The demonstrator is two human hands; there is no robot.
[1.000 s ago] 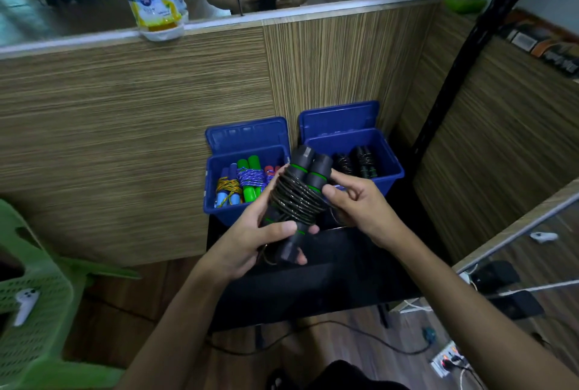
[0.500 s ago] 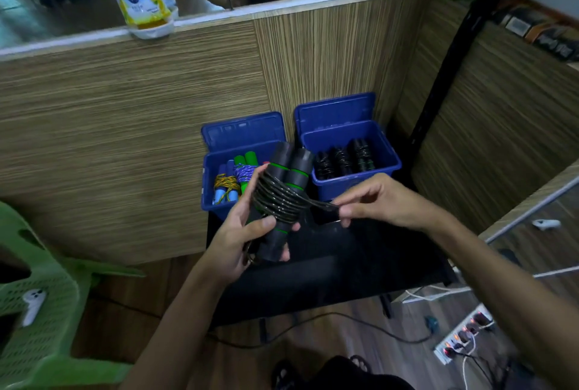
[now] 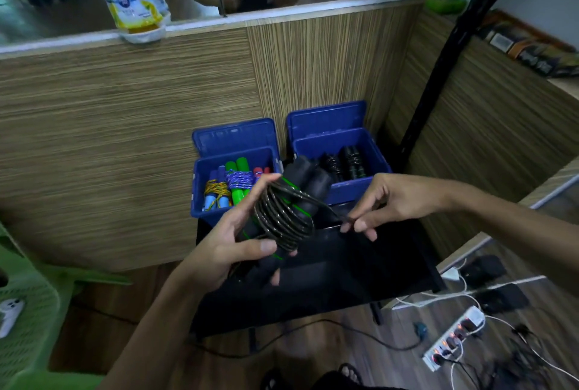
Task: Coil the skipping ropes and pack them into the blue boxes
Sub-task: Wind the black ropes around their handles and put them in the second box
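Note:
My left hand (image 3: 233,245) grips a black skipping rope (image 3: 286,217) by its two black handles with green rings, the cord wound round them in several turns. My right hand (image 3: 380,201) pinches the free end of the cord and holds it taut to the right of the coil. Behind the hands two blue boxes stand open on a black table (image 3: 344,277). The left blue box (image 3: 200,198) holds coiled colourful ropes with green and blue handles. The right blue box (image 3: 380,164) holds coiled black ropes.
A wood-grain partition (image 3: 125,139) rises behind the boxes, with a white bag (image 3: 134,4) on its ledge. A green plastic chair (image 3: 28,311) stands at the left. A power strip (image 3: 454,339) and cables lie on the floor at the right.
My right hand moved from the handle tops out to the right, drawing the cord's end taut. The coil in my left hand stayed in place.

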